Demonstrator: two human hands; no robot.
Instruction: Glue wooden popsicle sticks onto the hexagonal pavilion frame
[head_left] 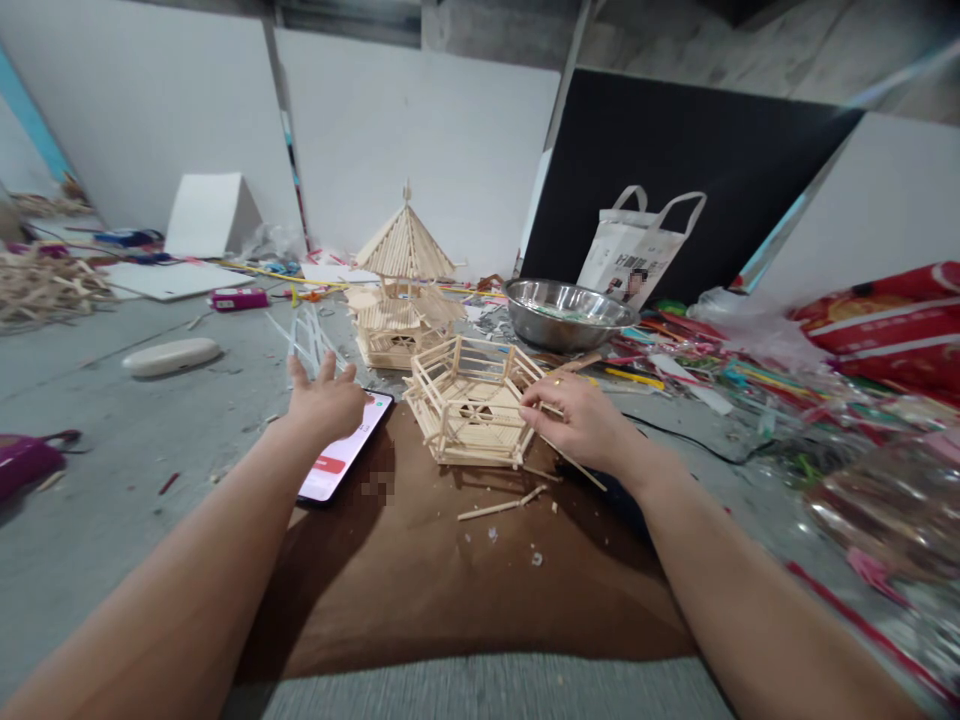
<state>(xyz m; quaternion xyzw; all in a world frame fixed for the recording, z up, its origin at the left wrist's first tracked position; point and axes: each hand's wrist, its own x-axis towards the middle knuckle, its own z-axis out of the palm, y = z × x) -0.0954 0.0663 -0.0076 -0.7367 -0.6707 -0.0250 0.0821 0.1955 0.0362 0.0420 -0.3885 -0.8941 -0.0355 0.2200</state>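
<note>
A six-sided model base made of pale wooden sticks (476,440), with railings round its edge, rests on a brown sheet (480,590). My right hand (581,415) is closed at its right side, the fingertips on the railing; the hand hides part of that side. Loose thin sticks (574,465) lie under and beside this hand. My left hand (326,400) reaches over a lit phone (352,450), fingers apart and holding nothing. Just beyond its fingertips are translucent glue sticks (304,335). Behind the base stands a pagoda model of sticks (405,255) with a pointed roof.
A metal bowl (566,325) and a white bag (637,250) stand behind on the right. Colourful scraps (727,370) and a red package (892,325) lie at right. At left are a white oval case (171,357), a purple box (238,299) and piled sticks (49,285).
</note>
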